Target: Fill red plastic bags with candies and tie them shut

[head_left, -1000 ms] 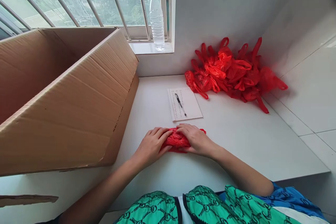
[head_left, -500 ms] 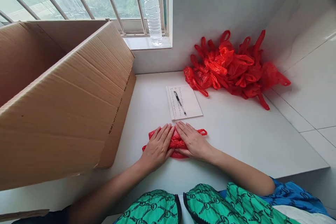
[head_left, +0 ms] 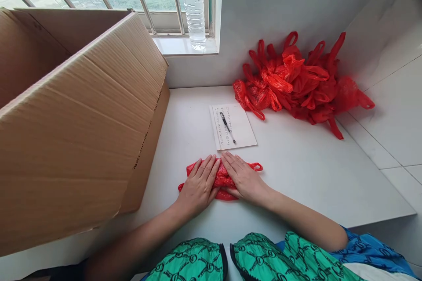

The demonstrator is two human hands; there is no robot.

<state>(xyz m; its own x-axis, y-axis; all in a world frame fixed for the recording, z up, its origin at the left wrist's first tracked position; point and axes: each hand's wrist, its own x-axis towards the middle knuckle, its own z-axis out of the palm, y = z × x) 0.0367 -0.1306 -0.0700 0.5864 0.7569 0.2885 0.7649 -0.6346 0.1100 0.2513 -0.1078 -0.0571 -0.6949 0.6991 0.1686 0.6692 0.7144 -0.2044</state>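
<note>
A crumpled red plastic bag lies on the white table just in front of me. My left hand lies flat on its left half with the fingers stretched out. My right hand lies flat on its right half, fingers also extended and close together. Both palms press down on the bag, and the two hands almost touch in the middle. A handle loop of the bag sticks out to the right of my right hand. Most of the bag is hidden under my hands.
A large open cardboard box fills the left side. A notepad with a pen lies beyond my hands. A heap of red plastic bags sits in the far right corner. A water bottle stands on the window sill.
My fingers went from curled around the bag to stretched flat on it, and the bag spread out to the left. The view tilted slightly.
</note>
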